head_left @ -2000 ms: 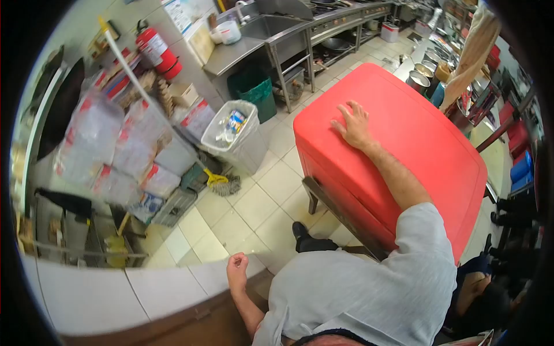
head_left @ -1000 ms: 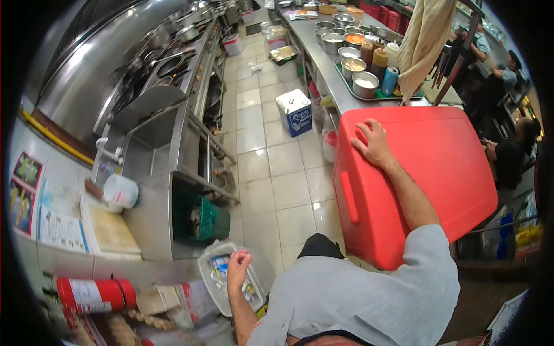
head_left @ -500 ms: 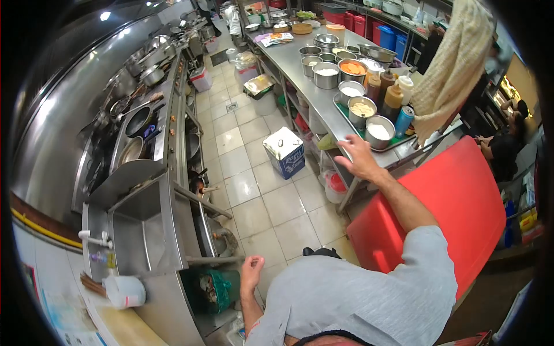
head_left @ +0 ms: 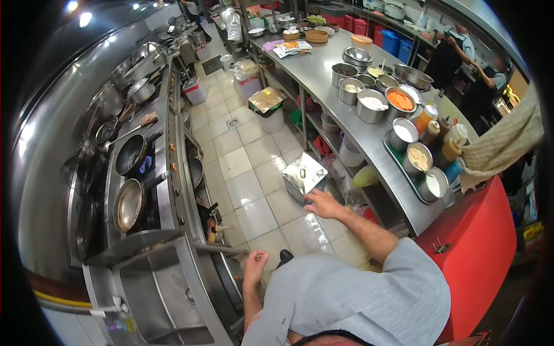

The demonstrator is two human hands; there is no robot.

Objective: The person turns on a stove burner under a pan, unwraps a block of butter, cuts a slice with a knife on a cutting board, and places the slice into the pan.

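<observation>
My right hand (head_left: 324, 204) is stretched forward over the tiled floor, its fingers apart and nothing in it. In the view it overlaps the near edge of a square tin (head_left: 304, 172) with a metallic top; whether they touch, I cannot tell. My left hand (head_left: 256, 266) hangs low near the front of the stove and sink, fingers curled, and what it holds, if anything, is hidden. On the stove at the left sit a black pan (head_left: 131, 154) and a steel pan (head_left: 130, 205), with a blue flame beside the black one.
A steel counter (head_left: 329, 63) bears metal pots, sauce bottles and a tray. A red container (head_left: 473, 254) stands close on the right, a sink (head_left: 167, 300) at the lower left. Bins line the aisle. Other people stand behind the counter.
I have moved forward along the aisle, so the stove and counter appear closer. My right hand has gone from beside the counter corner to over the tin. My left hand stays low.
</observation>
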